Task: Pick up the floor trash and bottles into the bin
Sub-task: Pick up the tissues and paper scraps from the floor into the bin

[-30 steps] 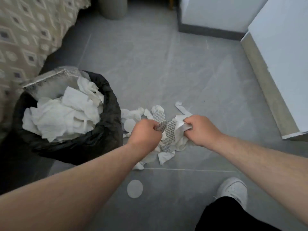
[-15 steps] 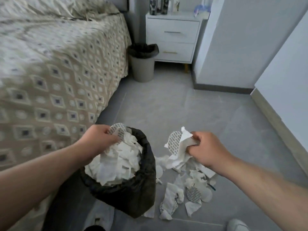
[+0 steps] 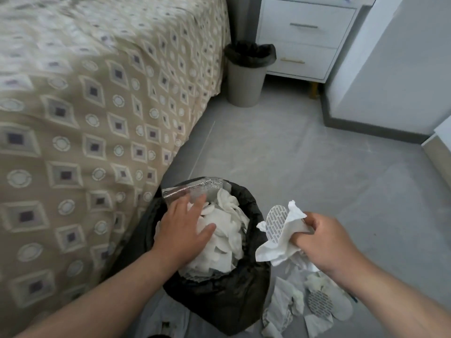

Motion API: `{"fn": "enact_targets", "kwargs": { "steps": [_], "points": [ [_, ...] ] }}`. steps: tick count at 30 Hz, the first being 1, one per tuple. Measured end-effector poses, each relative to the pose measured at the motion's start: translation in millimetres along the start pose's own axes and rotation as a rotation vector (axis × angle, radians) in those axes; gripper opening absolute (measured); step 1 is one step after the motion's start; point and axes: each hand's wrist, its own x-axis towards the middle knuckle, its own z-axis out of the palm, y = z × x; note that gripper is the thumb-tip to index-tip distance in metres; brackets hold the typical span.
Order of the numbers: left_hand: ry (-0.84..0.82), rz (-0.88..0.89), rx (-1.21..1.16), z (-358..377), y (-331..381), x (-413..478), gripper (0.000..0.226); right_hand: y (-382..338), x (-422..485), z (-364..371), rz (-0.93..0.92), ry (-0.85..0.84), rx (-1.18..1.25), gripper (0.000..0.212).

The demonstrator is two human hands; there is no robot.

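bed (image 3: 73, 118): cut off by the left and top edges; pattern blurs toward the top.
nightstand (image 3: 305, 32): top lost above the frame; right side behind a wall corner.
bin (image 3: 219, 301): walls wholly covered by the black bag (image 3: 253, 211).
paper waste (image 3: 227, 240): left part hidden under the left hand (image 3: 180, 230).
right hand (image 3: 324, 242): fingertips buried in the crumpled tissue (image 3: 283, 245).
round seal (image 3: 274, 224): print too small to read.
floor scraps (image 3: 317, 306): some under the right forearm, lowest cut off by the bottom edge.
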Motion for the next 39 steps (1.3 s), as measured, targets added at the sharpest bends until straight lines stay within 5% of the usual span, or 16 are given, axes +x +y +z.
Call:
{"fn": "enact_targets", "kwargs": {
  "steps": [5,9,15,21,28,39],
  "points": [
    [0.163,0.117,-0.308,-11.9,-14.7,-25.9,0.074,-11.9,2.2,12.1,-0.027,-0.048,-0.029,0.023],
    [0.310,0.079,-0.329,-3.6,-44.0,-40.7,0.062,-25.9,12.7,34.7,-0.081,-0.121,-0.149,0.019],
    [0.187,-0.017,-0.294,18.5,-63.7,-53.5,0.081,-49.2,45.0,88.6,-0.143,-0.219,-0.243,0.009],
    [0.175,0.004,-0.288,20.4,-67.3,-53.6,0.088,-57.7,52.6,96.5,-0.095,-0.323,-0.307,0.059],
    [0.192,0.028,-0.282,19.6,-65.4,-54.7,0.077,-45.6,5.7,101.3,-0.247,0.094,-0.424,0.037],
    [0.146,0.249,-0.267,13.1,-76.4,-60.1,0.067,-35.4,31.6,169.6,0.041,-0.308,-0.555,0.102]
  ]
}}
